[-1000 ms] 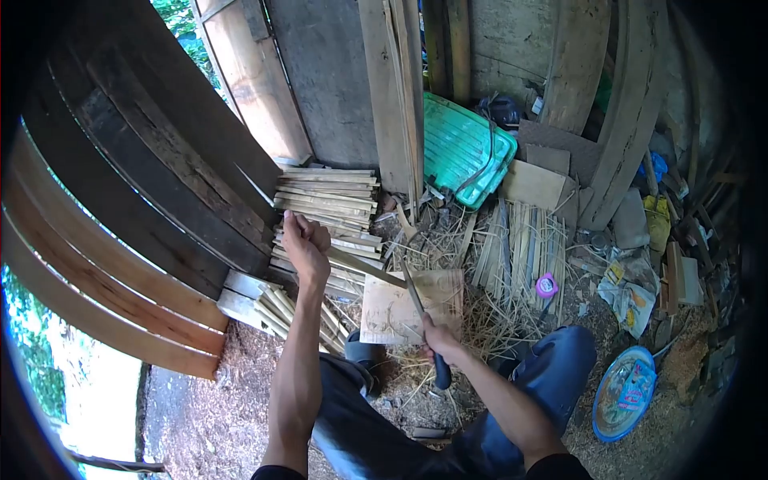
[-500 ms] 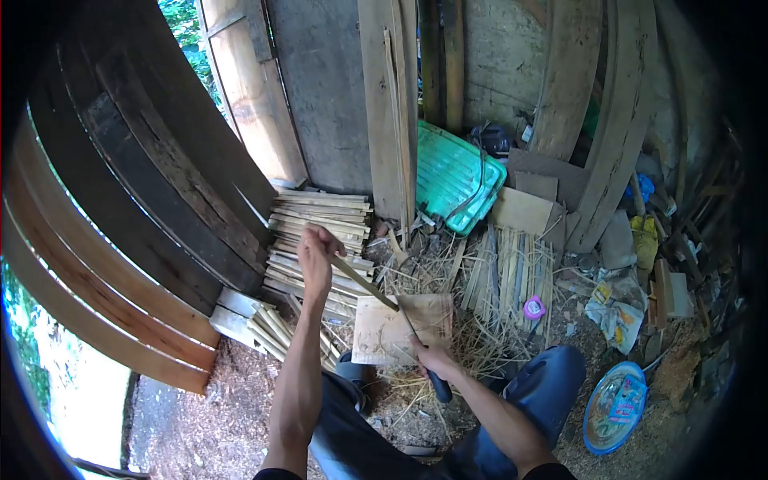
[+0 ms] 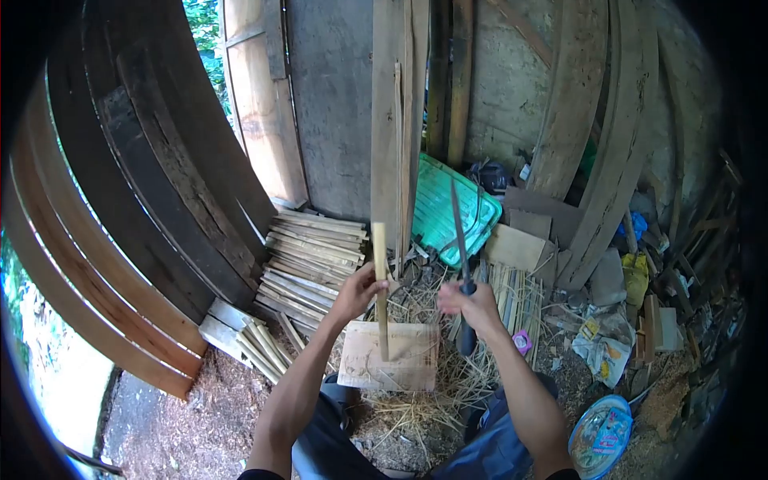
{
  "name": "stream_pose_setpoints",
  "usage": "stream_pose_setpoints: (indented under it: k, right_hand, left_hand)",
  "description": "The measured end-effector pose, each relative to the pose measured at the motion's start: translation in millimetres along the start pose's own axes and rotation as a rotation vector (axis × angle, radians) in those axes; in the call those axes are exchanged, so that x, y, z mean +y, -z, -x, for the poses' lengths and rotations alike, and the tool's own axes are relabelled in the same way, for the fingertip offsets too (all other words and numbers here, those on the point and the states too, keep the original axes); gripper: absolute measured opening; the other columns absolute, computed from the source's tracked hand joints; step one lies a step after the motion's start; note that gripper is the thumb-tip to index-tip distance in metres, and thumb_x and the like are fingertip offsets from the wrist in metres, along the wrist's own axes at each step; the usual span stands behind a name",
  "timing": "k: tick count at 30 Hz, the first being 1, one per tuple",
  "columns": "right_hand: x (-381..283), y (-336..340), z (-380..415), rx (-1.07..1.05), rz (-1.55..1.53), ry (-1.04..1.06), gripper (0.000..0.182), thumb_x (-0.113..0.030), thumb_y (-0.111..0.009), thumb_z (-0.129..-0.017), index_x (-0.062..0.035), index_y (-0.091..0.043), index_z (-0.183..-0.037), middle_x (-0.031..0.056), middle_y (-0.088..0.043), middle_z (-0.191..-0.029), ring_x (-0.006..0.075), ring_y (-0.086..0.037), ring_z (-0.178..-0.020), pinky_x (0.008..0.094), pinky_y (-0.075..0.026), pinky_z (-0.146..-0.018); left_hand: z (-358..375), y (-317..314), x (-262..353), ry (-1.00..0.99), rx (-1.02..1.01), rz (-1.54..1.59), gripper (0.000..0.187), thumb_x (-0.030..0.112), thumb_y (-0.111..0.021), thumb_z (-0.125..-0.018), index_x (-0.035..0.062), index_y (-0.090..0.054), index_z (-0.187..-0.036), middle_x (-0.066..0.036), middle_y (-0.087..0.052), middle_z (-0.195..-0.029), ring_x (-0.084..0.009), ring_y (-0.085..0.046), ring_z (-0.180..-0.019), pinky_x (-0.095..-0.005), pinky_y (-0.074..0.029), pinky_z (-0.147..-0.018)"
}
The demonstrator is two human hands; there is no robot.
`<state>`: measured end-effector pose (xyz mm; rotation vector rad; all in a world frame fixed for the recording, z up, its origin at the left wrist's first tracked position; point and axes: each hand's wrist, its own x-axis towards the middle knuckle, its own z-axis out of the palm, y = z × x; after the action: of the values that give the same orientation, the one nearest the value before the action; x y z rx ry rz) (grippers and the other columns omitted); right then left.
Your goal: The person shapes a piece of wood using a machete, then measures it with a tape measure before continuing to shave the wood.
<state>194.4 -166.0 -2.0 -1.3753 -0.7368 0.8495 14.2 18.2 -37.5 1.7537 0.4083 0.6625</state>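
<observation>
My left hand pinches a bamboo strip around its middle. The strip stands upright, its lower end touching a flat wooden board between my legs. In my right hand is a long, narrow-bladed knife with a dark handle; the blade points upward, apart from the strip. Some fingers of that hand look loosely extended, and the handle's lower end sticks out below the palm.
Split bamboo strips are piled at the left, with more strips at the right. Shavings litter the floor around the board. Behind are a green plastic lid-like panel and an upright plank. A blue-rimmed basin lies at lower right.
The strip has swung from slanted to upright, my left hand now lower on it. My right hand has risen, turning the knife from the strip's end to point upward.
</observation>
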Motion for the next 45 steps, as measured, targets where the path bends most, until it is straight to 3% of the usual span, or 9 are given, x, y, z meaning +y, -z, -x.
stream_pose_setpoints:
  k: [5,19,21,22,25,31,35,40,45]
  right_hand:
    - [-20.5,-14.3,-5.9,0.054,-0.365,0.037,0.041,-0.021,-0.065,-0.083,0.0118,-0.053,-0.103,0.0217,-0.061,-0.096,0.0279,-0.064,-0.086,0.0340,-0.054,-0.075]
    - [-17.2,-1.0,-13.2,0.171,-0.360,-0.083,0.023,-0.008,-0.067,-0.079,0.0062,-0.056,-0.093,0.0157,-0.061,-0.087,0.0225,-0.064,-0.078,0.0329,-0.057,-0.070]
    - [-19.5,-2.2,-12.2,0.270,-0.364,-0.063,0.029,-0.011,-0.069,-0.077,0.0083,-0.055,-0.094,0.0172,-0.060,-0.089,0.0242,-0.063,-0.080,0.0330,-0.057,-0.072]
    - [-18.8,-0.9,-13.2,0.270,-0.366,-0.064,0.029,-0.011,-0.069,-0.077,0.0083,-0.055,-0.094,0.0172,-0.060,-0.089,0.0242,-0.063,-0.080,0.0330,-0.057,-0.072]
    - [-16.0,7.9,-18.2,0.367,-0.569,-0.061,0.023,-0.007,-0.066,-0.079,0.0084,-0.054,-0.092,0.0166,-0.059,-0.089,0.0243,-0.063,-0.081,0.0357,-0.057,-0.075]
    - [-9.0,22.5,-22.9,0.390,-0.800,-0.134,0.023,-0.008,-0.063,-0.081,0.0072,-0.053,-0.094,0.0154,-0.055,-0.094,0.0253,-0.060,-0.088,0.0335,-0.055,-0.082]
    - [-6.7,21.4,-19.4,0.319,-0.908,-0.171,0.017,-0.007,-0.063,-0.081,0.0033,-0.052,-0.091,0.0119,-0.055,-0.089,0.0215,-0.059,-0.085,0.0304,-0.055,-0.081]
    - [-2.5,17.3,-17.1,0.199,-0.913,-0.280,0.016,-0.006,-0.065,-0.080,0.0024,-0.052,-0.086,0.0119,-0.055,-0.087,0.0210,-0.060,-0.080,0.0305,-0.056,-0.079]
    - [-14.2,22.0,-5.6,0.157,-0.369,-0.368,0.024,-0.019,-0.064,-0.083,0.0016,-0.054,-0.077,0.0101,-0.057,-0.063,0.0144,-0.057,-0.053,0.0264,-0.045,-0.046]
  left_hand:
    - [-2.3,-27.0,21.5,-0.004,-0.188,-0.251,0.040,0.014,-0.052,-0.091,0.0082,-0.043,-0.130,-0.005,-0.055,-0.083,-0.0118,-0.050,-0.073,-0.0285,-0.043,-0.067]
    - [7.1,-40.7,55.8,-0.037,-0.338,-0.499,0.044,0.020,-0.054,-0.089,0.0107,-0.043,-0.130,-0.018,-0.062,-0.095,-0.0237,-0.059,-0.077,-0.0352,-0.045,-0.073]
    - [1.9,-34.4,47.5,-0.536,0.009,-0.820,0.030,0.017,-0.054,-0.089,0.0031,-0.054,-0.115,-0.017,-0.061,-0.087,-0.0214,-0.058,-0.071,-0.0330,-0.045,-0.065]
    - [2.7,-30.7,47.1,-0.535,0.008,-0.821,0.030,0.017,-0.054,-0.089,0.0031,-0.054,-0.115,-0.017,-0.061,-0.087,-0.0214,-0.058,-0.071,-0.0330,-0.045,-0.065]
    - [8.9,-27.6,67.8,-0.186,0.401,-0.495,0.023,0.020,-0.051,-0.091,-0.0017,-0.058,-0.089,-0.012,-0.058,-0.067,-0.0188,-0.053,-0.054,-0.0303,-0.042,-0.052]
    - [15.9,-11.5,43.7,0.445,-0.047,-0.346,0.030,0.024,-0.046,-0.094,-0.0018,-0.057,-0.106,-0.012,-0.062,-0.081,-0.0144,-0.058,-0.069,-0.0276,-0.047,-0.063]
    - [10.4,-12.9,46.2,0.112,-0.026,0.174,0.055,0.017,-0.050,-0.092,0.0008,-0.022,-0.135,-0.019,-0.044,-0.129,-0.0243,-0.050,-0.112,-0.0352,-0.044,-0.092]
    - [3.9,-21.4,50.2,-0.115,0.201,0.591,0.040,0.011,-0.051,-0.091,-0.0001,-0.036,-0.126,-0.017,-0.049,-0.123,-0.0253,-0.051,-0.113,-0.0351,-0.045,-0.092]
    - [4.2,-11.0,47.0,-0.129,0.411,0.445,0.020,0.013,-0.056,-0.089,0.0000,-0.051,-0.103,-0.011,-0.061,-0.095,-0.0185,-0.061,-0.086,-0.0322,-0.053,-0.079]
